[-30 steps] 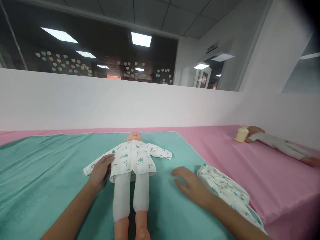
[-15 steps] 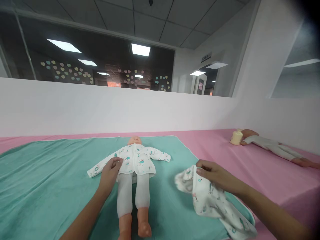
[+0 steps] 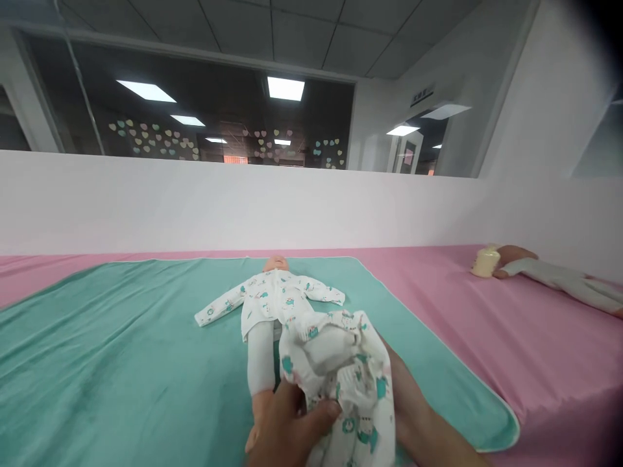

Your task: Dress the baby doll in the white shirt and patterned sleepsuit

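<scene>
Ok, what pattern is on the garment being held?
The held garment is white with small, mostly teal prints, clearest in the head view.

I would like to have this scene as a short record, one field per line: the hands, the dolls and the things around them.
Left hand: grips the bunched garment, thumb in front
Right hand: behind the garment, fingers hidden
Garment: white with printed figures, in front of one leg of the near doll
Near doll: lying on the green cloth, wearing a printed white jacket
Far doll: lying at right on the pink cover
Bottle: pale yellow, beside the far doll
</scene>
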A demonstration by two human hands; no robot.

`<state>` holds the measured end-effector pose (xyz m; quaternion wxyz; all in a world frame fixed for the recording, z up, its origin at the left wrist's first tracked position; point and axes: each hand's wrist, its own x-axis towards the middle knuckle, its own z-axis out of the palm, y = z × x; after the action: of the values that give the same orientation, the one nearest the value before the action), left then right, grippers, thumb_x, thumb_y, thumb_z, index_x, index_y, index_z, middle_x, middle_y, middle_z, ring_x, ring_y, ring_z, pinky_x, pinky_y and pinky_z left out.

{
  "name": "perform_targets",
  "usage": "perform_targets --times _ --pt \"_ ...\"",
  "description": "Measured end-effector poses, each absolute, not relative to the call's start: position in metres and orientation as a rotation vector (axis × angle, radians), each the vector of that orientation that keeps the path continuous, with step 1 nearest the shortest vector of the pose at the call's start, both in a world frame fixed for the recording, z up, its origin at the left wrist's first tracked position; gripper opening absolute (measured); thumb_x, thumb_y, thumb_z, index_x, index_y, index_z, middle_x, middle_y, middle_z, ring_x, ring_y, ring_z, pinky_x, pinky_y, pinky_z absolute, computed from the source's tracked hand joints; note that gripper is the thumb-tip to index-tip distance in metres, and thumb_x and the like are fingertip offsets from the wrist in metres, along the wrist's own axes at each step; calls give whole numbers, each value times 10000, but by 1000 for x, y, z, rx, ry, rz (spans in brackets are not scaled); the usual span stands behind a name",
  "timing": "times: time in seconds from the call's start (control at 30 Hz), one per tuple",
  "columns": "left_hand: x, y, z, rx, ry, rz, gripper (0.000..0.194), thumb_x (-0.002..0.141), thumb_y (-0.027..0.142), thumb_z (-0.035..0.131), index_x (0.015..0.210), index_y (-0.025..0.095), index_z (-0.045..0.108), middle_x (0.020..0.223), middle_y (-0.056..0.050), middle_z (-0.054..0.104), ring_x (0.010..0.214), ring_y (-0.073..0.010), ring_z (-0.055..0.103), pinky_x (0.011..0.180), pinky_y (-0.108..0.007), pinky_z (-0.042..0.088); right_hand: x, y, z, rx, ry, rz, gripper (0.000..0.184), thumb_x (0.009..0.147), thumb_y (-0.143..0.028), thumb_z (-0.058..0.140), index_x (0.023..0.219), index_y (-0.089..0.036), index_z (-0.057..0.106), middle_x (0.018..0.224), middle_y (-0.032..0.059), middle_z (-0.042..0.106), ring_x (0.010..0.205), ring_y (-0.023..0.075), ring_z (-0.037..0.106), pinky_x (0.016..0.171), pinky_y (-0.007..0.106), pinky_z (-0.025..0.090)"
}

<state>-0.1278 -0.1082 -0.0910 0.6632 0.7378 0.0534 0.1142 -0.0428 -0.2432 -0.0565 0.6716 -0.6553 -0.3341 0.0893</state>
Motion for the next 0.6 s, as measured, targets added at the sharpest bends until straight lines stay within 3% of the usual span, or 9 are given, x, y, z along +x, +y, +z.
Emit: perform_targets --times 0.07,0.17,0.4,0.6 --pt "-129 -104 -80 1686 212 350 491 718 501 576 1098 190 574 1112 -95 608 1101 -300 498 902 -365 420 -45 -244 -73 -1394 -715 332 349 888 -499 463 844 -161 542 792 42 534 704 154 530 624 242 444" --pt "-134 -101 -68 1727 303 428 433 761 530 512 993 178 611 990 -85 645 977 -269 559 823 -315 449 -45 -254 -88 -1299 -828 530 270 843 -397 591 761 -148 526 942 50 521 843 156 520 747 252 442" --pt "-160 -80 -53 1828 367 747 289 791 432 467 942 251 634 966 -30 635 804 -216 571 645 -252 464 -37 -291 -78 -1603 -1097 507 169 861 -257 577 720 -169 549 914 27 550 845 136 532 779 250 418" --pt "-167 -59 -36 1760 710 835 263 727 386 512 949 282 609 806 4 646 661 -201 563 517 -244 433 -29 -316 -74 -1781 -1082 313 223 900 -282 504 700 -184 501 806 32 553 727 133 523 686 255 420"
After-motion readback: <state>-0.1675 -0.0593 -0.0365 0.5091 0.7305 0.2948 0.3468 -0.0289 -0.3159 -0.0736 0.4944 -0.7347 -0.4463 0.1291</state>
